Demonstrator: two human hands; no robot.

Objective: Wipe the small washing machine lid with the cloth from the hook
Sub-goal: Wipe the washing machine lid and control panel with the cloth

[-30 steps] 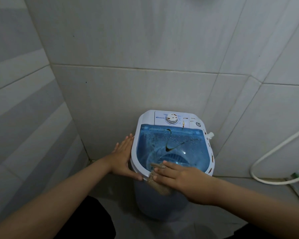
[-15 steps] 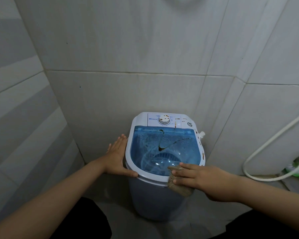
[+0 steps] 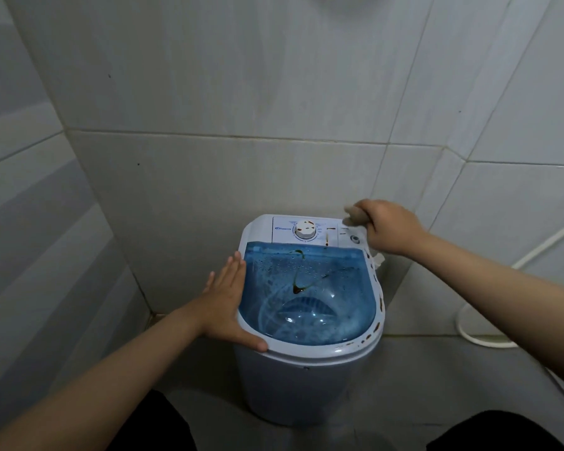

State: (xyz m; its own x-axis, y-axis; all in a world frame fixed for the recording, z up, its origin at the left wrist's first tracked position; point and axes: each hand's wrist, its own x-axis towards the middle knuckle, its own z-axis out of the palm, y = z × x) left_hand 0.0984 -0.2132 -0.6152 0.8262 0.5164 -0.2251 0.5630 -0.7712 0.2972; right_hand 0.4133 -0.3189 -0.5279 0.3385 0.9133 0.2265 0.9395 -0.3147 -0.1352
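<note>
Tiled walls (image 3: 274, 92) hem the washing machine (image 3: 306, 369); right hand (image 3: 388, 227) clutches cloth (image 3: 355, 216), left hand (image 3: 223, 304) flat, hose (image 3: 469, 323) nearby.

Translucent blue lid (image 3: 306, 294), brown-streaked; white washing machine (image 3: 306, 379); beige cloth (image 3: 355, 216).

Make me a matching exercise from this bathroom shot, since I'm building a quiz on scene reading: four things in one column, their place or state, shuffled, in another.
Column one:
1. left hand
2. right hand
3. blue lid
4. dial

Column two:
A. on the white control panel, behind the lid
B. flat against the machine's left side
C. shut, with a dark streak on it
D. closed on the cloth, at the machine's back right corner

Pairs: 1-B, 2-D, 3-C, 4-A
</note>
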